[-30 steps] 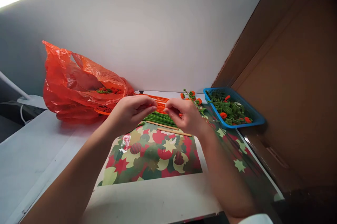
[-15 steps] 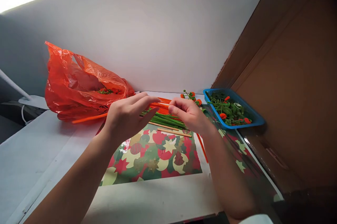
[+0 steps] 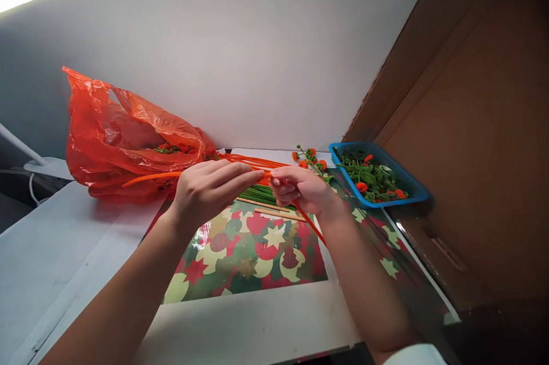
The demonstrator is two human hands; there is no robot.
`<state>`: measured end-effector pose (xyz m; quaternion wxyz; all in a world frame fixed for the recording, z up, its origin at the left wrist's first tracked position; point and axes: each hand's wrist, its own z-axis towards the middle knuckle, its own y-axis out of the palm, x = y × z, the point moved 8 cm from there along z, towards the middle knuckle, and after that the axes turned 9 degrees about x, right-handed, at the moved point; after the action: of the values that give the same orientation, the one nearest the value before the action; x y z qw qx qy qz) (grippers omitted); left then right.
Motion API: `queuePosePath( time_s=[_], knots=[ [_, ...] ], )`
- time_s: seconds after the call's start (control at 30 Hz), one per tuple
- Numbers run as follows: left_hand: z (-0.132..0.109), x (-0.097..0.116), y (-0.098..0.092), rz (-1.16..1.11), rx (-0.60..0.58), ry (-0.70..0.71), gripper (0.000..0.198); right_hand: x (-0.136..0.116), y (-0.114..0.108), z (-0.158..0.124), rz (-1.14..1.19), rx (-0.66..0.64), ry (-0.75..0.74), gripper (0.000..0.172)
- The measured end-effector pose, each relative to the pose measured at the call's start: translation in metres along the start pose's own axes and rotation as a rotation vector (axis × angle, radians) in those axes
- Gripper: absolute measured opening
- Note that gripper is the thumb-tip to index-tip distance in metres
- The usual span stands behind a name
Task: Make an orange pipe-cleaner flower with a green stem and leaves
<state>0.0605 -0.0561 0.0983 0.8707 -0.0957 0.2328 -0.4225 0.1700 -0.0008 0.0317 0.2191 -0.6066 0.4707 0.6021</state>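
Note:
An orange pipe cleaner (image 3: pixel 152 177) runs through both hands above the table, one end sticking out left past my wrist. My left hand (image 3: pixel 214 185) is closed around it, fingertips meeting those of my right hand. My right hand (image 3: pixel 302 186) pinches the pipe cleaner between thumb and forefinger, its other fingers curled. An orange length (image 3: pixel 311 223) slants down from below the right hand towards the forearm. Just behind the hands lie loose orange pipe cleaners (image 3: pixel 242 159) and a bundle of green ones (image 3: pixel 274 196), both partly covered by the fingers.
An orange plastic bag (image 3: pixel 98 142) holding orange and green pieces stands at left. Thin wooden sticks (image 3: pixel 278 214) lie on the patterned mat (image 3: pixel 253 262). Behind the right hand is an orange flower sprig (image 3: pixel 309 156). A blue basket (image 3: pixel 418 193) of green pieces sits beside the cardboard wall (image 3: pixel 472 125).
My hands have come together, fingertip to fingertip. The right hand has turned, with its fingers curled underneath, and the orange length below it now hangs closer to the hand.

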Motion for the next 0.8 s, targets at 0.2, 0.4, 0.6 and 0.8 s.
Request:
queuePosePath(
  time_s=[0.2, 0.4, 0.6, 0.8],
  knots=[
    [0.000, -0.003, 0.003, -0.040, -0.008, -0.031, 0.007, 0.003, 0.010, -0.001, 0.008, -0.082, 0.003, 0.027],
    [-0.003, -0.012, 0.000, -0.099, 0.041, -0.189, 0.008, -0.002, 0.009, 0.003, 0.043, -0.087, -0.166, 0.024],
    [-0.006, -0.026, 0.001, -0.270, -0.007, -0.572, 0.014, -0.015, 0.007, -0.001, -0.094, 0.024, -0.367, 0.030],
    [-0.009, -0.036, 0.013, -0.617, -0.189, -0.957, 0.029, -0.037, 0.018, -0.027, -0.427, 0.115, -0.585, 0.023]
  ],
)
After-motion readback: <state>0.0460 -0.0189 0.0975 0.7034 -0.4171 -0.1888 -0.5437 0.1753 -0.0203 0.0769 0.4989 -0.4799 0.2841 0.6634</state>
